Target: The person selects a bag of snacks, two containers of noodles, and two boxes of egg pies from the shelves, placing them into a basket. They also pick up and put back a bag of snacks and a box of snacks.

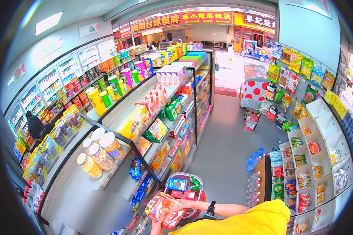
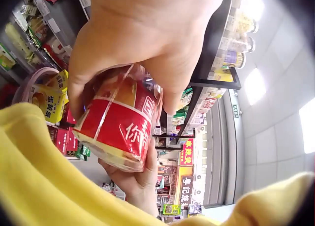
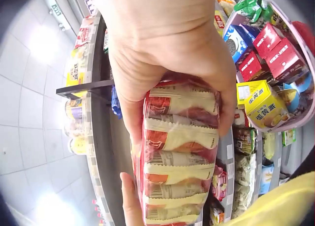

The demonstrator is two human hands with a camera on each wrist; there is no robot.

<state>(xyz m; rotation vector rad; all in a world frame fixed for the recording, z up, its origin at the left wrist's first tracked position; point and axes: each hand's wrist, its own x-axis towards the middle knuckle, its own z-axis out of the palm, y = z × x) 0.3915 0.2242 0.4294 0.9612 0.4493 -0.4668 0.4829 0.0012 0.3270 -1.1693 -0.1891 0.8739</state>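
Note:
Both hands hold a red, clear-wrapped multipack of snacks [image 1: 165, 210] in front of the body. My right hand [image 1: 189, 204] grips its near upper side, thumb and fingers on opposite faces in the right wrist view. My left hand [image 1: 157, 227] grips the other end; the left wrist view shows its fingers spread around the pack. Individually wrapped pieces [image 3: 181, 172] line up in a row through the clear side. Just beyond the pack stands a shopping basket [image 3: 295, 122] holding red boxes [image 3: 283, 58], a yellow box [image 3: 266, 110], a blue pack [image 3: 237, 42] and green packets.
A shelf unit on the left carries snack packs and lidded jars [image 1: 108, 143]. Water bottles [image 1: 254, 158] stand on the floor to the right, near a white bin rack [image 1: 321, 129] of small packets. A grey aisle [image 1: 223, 129] leads toward a polka-dot freezer [image 1: 254, 93] and the street.

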